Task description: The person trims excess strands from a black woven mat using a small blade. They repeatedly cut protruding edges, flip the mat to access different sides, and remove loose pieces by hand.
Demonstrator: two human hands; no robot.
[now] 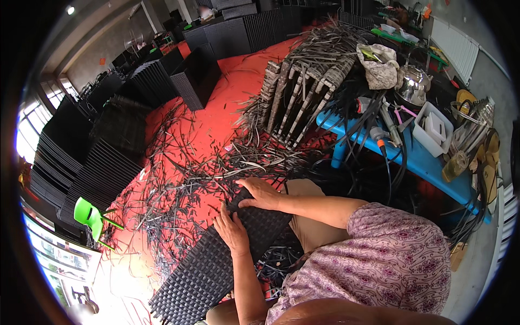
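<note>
A long black woven panel (197,271) lies slanted across my lap, from the lower left up to my knees. My left hand (233,232) rests on its left long edge, fingers stretched out and slightly apart. Across the panel's far end reaches my right hand (261,194), its thumb and fingers spread, nothing plainly gripped between them. Both hands are near each other at that far end. Loose dark strips (189,187) litter the red floor just beyond them.
A blue bench (411,157) at right carries a grey plastic bin (433,130), tools and a metal kettle (414,84). Strip-covered woven frames (303,92) stand ahead. Black woven panels (92,173) are stacked at left, near a small green chair (93,219).
</note>
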